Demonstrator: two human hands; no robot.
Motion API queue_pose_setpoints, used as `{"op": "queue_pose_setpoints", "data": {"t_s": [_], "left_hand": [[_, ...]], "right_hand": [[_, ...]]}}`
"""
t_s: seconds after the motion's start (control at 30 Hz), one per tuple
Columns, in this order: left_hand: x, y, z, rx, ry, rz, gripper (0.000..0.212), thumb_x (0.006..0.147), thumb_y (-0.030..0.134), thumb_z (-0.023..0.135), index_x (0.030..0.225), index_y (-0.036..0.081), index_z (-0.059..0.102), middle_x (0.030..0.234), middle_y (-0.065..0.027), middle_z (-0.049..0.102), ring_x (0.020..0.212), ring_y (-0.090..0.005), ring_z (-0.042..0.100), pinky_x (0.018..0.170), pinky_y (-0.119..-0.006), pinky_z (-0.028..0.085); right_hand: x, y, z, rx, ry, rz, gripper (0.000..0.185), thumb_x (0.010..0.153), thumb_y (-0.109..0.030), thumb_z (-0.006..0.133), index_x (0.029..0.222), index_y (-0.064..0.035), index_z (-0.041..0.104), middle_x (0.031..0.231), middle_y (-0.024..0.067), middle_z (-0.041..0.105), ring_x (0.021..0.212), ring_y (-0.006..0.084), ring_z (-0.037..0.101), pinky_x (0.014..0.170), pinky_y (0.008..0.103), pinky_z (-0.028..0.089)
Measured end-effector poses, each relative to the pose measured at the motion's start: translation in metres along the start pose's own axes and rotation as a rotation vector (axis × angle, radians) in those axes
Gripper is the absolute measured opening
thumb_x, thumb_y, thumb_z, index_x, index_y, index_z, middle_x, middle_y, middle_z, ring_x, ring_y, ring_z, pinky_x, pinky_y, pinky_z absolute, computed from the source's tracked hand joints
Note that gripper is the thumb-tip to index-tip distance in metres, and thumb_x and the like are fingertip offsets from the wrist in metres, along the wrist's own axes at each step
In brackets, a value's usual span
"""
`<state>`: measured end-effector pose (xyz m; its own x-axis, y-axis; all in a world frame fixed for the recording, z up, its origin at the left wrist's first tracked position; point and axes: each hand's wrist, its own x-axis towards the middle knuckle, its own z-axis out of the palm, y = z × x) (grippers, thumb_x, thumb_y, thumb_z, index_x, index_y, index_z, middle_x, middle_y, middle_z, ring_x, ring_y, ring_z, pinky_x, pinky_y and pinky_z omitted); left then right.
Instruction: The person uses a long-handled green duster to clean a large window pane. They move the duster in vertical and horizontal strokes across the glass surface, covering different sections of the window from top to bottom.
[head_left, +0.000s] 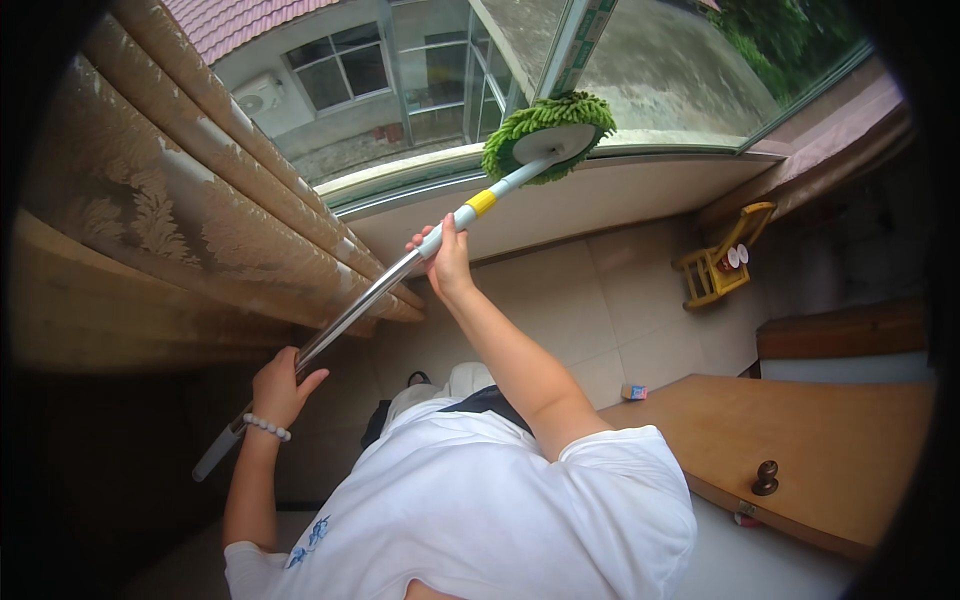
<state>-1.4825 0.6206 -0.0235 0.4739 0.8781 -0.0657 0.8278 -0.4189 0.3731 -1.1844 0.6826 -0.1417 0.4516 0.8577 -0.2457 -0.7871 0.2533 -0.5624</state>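
Note:
A long-handled mop slants across the view from lower left to upper right. Its round head of green chenille is at the window, near the upright frame bar; whether it touches the glass I cannot tell. My right hand grips the light grey sleeve of the pole, just below a yellow collar. Lower down, my left hand, with a beaded bracelet at the wrist, is wrapped around the metal tube. The grey end grip sticks out past the left wrist.
Patterned curtains hang close on the left. A small yellow chair holding a container stands near the wall at right. A wooden door with a round knob is at lower right. A small box lies on the tiled floor.

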Motion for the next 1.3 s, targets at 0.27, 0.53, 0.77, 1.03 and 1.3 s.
{"op": "queue_pose_setpoints", "data": {"t_s": [0.27,0.53,0.77,1.03,1.3], "left_hand": [[0.124,0.105,0.072,0.066,0.034,0.12,0.032,0.087,0.036,0.06,0.08,0.006,0.054,0.07,-0.0168,0.061,0.067,-0.0383,0.06,0.059,-0.046,0.047],[0.301,0.306,0.127,0.032,-0.067,0.291,0.042,0.091,0.044,0.052,0.088,0.003,0.057,0.075,-0.0174,0.065,0.072,-0.0354,0.064,0.064,-0.044,0.051],[0.316,0.369,0.163,-0.08,-0.139,0.29,0.044,0.092,0.044,0.05,0.088,0.001,0.057,0.077,-0.0171,0.066,0.073,-0.0349,0.065,0.065,-0.043,0.051],[0.159,0.173,0.166,-0.097,0.003,0.069,0.037,0.088,0.04,0.058,0.08,0.004,0.054,0.068,-0.0196,0.061,0.066,-0.0398,0.06,0.058,-0.048,0.046],[0.095,0.129,0.09,-0.338,0.298,0.105,0.029,0.089,0.029,0.061,0.077,0.003,0.055,0.062,-0.0162,0.055,0.057,-0.0356,0.055,0.052,-0.042,0.041]], "right_hand": [[0.023,-0.042,-0.021,0.008,-0.001,0.004,0.03,0.099,-0.035,0.041,0.105,-0.0086,0.027,0.086,0.0095,0.048,0.069,0.0194,0.056,0.061,0.0399,0.055],[0.162,-0.266,-0.122,-0.052,0.128,-0.212,0.037,0.1,-0.037,0.038,0.095,-0.0006,0.039,0.082,0.0095,0.048,0.069,0.0217,0.054,0.066,0.0418,0.053],[0.179,-0.326,-0.168,-0.115,0.267,-0.306,0.037,0.1,-0.037,0.037,0.096,-0.0007,0.037,0.082,0.0092,0.045,0.065,0.0201,0.052,0.059,0.0394,0.052],[0.065,-0.106,-0.103,-0.214,0.171,-0.036,0.032,0.099,-0.036,0.041,0.101,-0.0064,0.028,0.079,0.0106,0.049,0.059,0.0189,0.057,0.051,0.0357,0.054],[-0.003,-0.091,0.017,-0.335,-0.137,-0.196,0.03,0.098,-0.027,0.045,0.101,-0.0058,0.023,0.081,0.011,0.05,0.063,0.0188,0.058,0.055,0.0361,0.055]]}}
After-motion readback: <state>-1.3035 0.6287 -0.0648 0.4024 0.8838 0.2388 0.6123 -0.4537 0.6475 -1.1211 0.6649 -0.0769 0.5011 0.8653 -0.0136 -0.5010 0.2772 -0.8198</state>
